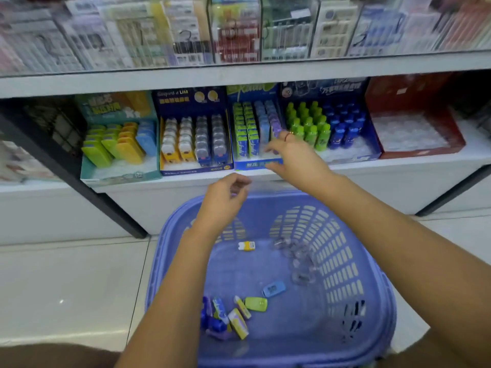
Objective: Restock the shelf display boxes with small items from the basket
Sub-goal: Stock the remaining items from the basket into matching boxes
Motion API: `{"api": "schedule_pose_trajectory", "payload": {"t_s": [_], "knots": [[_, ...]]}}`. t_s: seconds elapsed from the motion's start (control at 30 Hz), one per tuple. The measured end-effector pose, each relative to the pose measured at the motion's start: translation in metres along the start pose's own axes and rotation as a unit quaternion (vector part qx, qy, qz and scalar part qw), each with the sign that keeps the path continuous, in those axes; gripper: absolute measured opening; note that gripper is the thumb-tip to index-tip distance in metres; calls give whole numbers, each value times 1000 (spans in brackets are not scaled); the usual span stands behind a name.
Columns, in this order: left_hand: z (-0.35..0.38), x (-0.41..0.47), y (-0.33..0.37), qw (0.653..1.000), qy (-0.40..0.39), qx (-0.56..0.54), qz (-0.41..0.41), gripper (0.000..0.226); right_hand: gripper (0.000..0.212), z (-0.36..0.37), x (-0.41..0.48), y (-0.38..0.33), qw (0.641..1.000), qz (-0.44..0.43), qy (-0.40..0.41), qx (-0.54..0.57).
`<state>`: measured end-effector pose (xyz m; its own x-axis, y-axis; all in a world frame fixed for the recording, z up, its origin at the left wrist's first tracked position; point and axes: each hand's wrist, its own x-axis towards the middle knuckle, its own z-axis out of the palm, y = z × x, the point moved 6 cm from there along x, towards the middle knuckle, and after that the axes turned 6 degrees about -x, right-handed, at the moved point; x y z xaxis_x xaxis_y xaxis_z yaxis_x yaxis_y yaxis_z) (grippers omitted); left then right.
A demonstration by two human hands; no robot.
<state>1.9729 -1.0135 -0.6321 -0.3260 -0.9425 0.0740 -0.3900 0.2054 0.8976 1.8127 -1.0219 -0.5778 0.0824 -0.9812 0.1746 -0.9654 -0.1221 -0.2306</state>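
Basket [342,261] of blue-violet plastic sits on the pale floor [66,274] in front of the low shelf [398,172], between the person's two forearms. Loose stock lies flat on its bottom. A yellow-and-white pack [246,245] near the far wall has its long axis running left to right. A blue pack [274,289] and a green pack [256,304] lie nearer, both roughly crosswise and slightly tilted. A cluster of packs [233,318], yellow, blue and purple, lies just beside the left forearm, most of them slanting from upper left to lower right. Clear plastic pieces [299,264] trail along the right wall.

The left hand [225,201] hovers over the basket's far rim, well above the loose packs. Its fingers are loosely curled and blurred, so I cannot tell whether they hold anything. The right hand [295,158] reaches over the front lip of the blue display box [255,164], fingers spread and relaxed, a ring [288,136] on one of them. Its fingertips are at the purple row, though contact is too blurred to judge. In that box green, pale blue and purple packs stand upright in rows running front to back.

A teal box [119,176], a navy box [194,170], a bottle box [353,155] and a red box [419,152] stand alongside it on the shelf.
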Motion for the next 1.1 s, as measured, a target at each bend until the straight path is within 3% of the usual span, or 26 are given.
{"api": "schedule_pose_trajectory", "payload": {"t_s": [0.07,0.1,0.17,0.23,0.33,0.43,0.53,0.7,0.83,1.1], "knots": [[7,-13,-37,988,-85,92,-92,20,29,37,-24,-20,993,-37,-112,9],[15,-22,-59,966,-152,161,-137,24,31,62,-40,-29,981,-50,-187,2],[32,-50,-101,893,-295,271,-208,36,42,111,-74,-41,944,-66,-324,-12],[47,-82,-134,825,-401,299,-264,49,52,156,-106,-48,909,-68,-411,-7],[65,-111,-167,774,-472,315,-282,53,63,209,-136,-56,874,-70,-481,2],[78,-126,-182,742,-508,345,-270,39,57,245,-148,-62,867,-55,-495,21],[86,-130,-194,737,-503,369,-259,35,38,270,-154,-62,873,-32,-486,17],[93,-134,-207,745,-492,372,-252,38,34,289,-158,-58,883,-3,-468,36],[101,-139,-215,766,-462,365,-259,40,19,293,-152,-59,894,38,-438,84],[103,-143,-220,789,-427,324,-299,40,32,296,-166,-54,888,34,-455,52]]}}
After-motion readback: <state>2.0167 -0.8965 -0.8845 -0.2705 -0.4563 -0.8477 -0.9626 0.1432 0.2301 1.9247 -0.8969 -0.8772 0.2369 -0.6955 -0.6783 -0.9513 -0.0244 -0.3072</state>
